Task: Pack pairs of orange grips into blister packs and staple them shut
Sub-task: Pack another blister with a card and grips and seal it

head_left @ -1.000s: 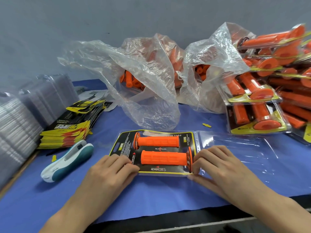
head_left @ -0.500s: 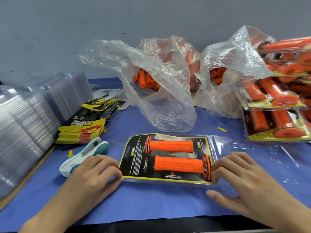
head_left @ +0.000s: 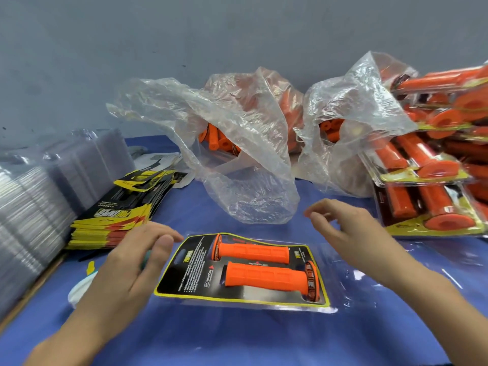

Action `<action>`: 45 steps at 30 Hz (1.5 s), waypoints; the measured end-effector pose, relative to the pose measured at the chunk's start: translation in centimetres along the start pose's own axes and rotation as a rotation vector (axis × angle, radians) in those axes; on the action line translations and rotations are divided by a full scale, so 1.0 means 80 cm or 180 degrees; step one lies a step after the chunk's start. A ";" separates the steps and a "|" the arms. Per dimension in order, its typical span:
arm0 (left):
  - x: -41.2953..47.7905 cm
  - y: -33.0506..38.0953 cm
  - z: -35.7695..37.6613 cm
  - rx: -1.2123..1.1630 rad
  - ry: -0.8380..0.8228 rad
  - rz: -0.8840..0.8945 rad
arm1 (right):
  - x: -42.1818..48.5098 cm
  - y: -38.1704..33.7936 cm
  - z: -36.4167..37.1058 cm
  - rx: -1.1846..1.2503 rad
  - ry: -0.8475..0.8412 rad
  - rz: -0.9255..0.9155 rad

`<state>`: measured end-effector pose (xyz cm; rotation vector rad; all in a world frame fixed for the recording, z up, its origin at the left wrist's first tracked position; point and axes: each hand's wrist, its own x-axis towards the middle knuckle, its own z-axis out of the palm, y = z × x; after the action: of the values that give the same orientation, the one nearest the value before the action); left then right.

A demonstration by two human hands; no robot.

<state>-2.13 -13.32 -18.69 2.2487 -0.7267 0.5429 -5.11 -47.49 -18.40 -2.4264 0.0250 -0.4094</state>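
Left of the blister pack [head_left: 190, 276] the left hand [head_left: 132, 262] is showing bare, arm unsleeved; right of it the right hand [head_left: 351, 233] likewise.

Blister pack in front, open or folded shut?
Open: the blister pack has its clear cover spread flat to the right, beside the orange grips.

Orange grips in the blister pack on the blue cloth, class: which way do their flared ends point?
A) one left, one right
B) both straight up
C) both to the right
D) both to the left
A: the upper grip has its flared end at the left and the lower grip has its flared end at the right; both lie flat in the blister pack.
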 end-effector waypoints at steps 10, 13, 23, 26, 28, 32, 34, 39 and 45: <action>0.039 -0.018 0.047 -0.0394 -0.0358 -0.1585 | 0.029 0.014 0.023 -0.0795 -0.1161 0.0522; 0.037 -0.020 0.054 -0.0511 -0.0505 -0.1817 | 0.028 0.013 0.025 -0.0800 -0.1172 0.0550; 0.030 -0.028 0.045 -0.1366 -0.0704 -0.2697 | 0.022 0.021 0.024 -0.0342 -0.1326 0.0556; 0.030 -0.031 0.044 -0.1405 -0.0705 -0.2738 | 0.022 0.018 0.022 -0.0320 -0.1294 0.0471; 0.029 -0.034 0.044 -0.1454 -0.0703 -0.2747 | 0.022 0.016 0.023 -0.0341 -0.1187 0.0410; 0.029 -0.039 0.050 -0.1438 -0.0578 -0.2726 | 0.020 0.014 0.025 -0.0475 -0.0988 0.0355; 0.030 -0.038 0.054 -0.1280 -0.0502 -0.2711 | 0.019 0.013 0.025 -0.0539 -0.0927 0.0335; 0.036 -0.028 0.058 -0.0545 -0.0614 -0.2515 | 0.019 0.009 0.027 -0.0634 -0.0915 0.0239; 0.055 -0.021 0.059 -0.0360 -0.0832 -0.1979 | 0.018 0.011 0.029 -0.0499 -0.0731 0.0079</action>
<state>3.03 -17.29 -20.21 2.2981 -0.1419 -0.0916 -2.96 -46.93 -20.17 -2.6106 -0.0134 -0.1190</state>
